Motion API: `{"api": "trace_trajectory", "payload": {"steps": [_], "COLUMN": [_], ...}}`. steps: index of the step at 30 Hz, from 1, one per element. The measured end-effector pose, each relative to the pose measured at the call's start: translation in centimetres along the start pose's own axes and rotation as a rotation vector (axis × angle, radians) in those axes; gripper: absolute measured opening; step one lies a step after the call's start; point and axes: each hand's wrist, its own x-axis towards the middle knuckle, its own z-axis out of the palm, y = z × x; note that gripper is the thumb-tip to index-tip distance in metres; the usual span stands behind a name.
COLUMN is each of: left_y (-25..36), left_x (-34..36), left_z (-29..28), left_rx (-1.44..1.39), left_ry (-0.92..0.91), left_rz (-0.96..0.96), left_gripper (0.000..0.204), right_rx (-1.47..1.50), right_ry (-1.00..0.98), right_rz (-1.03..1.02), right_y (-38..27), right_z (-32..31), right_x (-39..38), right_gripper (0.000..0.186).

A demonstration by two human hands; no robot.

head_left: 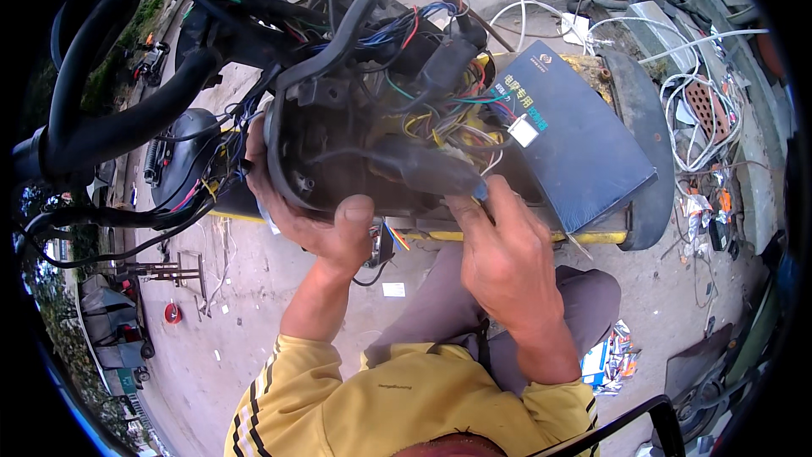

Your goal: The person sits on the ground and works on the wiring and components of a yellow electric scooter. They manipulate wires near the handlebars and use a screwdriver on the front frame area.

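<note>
Handlebar (144,123), dark sleeve (427,169) against right fingers (506,207)

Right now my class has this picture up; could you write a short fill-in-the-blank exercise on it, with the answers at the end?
1. The person's ____ hand rests against the side of the black housing, while the other hand is at the end of a dark cover.
2. The flat box is dark ____.
3. The connector by the box's left edge is ____.
4. The yellow top has black and white ____ on its sleeves.

Answers: left; blue; white; stripes.
</note>
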Motion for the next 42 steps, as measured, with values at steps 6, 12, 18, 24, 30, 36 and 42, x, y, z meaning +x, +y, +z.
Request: {"api": "trace_trajectory", "payload": {"steps": [6,12,18,24,30,36,42], "left_y": [-0.1,0.4,0.4,-0.2,-1.0,0.0,0.4], "left_x": [0.2,0.0,0.2,0.2,0.0,0.6,0.7], "left_z": [-0.3,-0.6,-0.8,-0.7,-0.8,-0.7,-0.7], "left_rx": [-0.070,-0.090,-0.060,-0.016,-0.020,-0.052,-0.167], "left_ry": [-0.047,-0.063,-0.077,-0.090,-0.066,-0.106,-0.163], "left_rz": [-0.021,-0.106,-0.097,-0.015,0.049,0.039,0.005], "left_gripper": [0.128,0.132,0.134,0.132,0.123,0.110,0.100], "right_rx": [0.131,0.255,0.333,0.686,0.928,0.983,0.742], "right_ry": [-0.031,0.120,0.241,0.621,0.591,0.579,0.626], "right_rz": [0.145,0.179,0.205,0.018,0.183,0.165,-0.193], "right_y": [0.4,0.8,0.0,-2.1,-7.0,-9.4,-13.1], "right_z": [-2.9,-2.8,-3.7,-5.3,-9.3,-12.9,-14.4], "right_x": [-0.5,-0.9,-0.6,-1.8,-2.6,-4.5,-6.1], "right_gripper": [0.020,0.012,0.029,0.030,0.015,0.016,0.007]}}
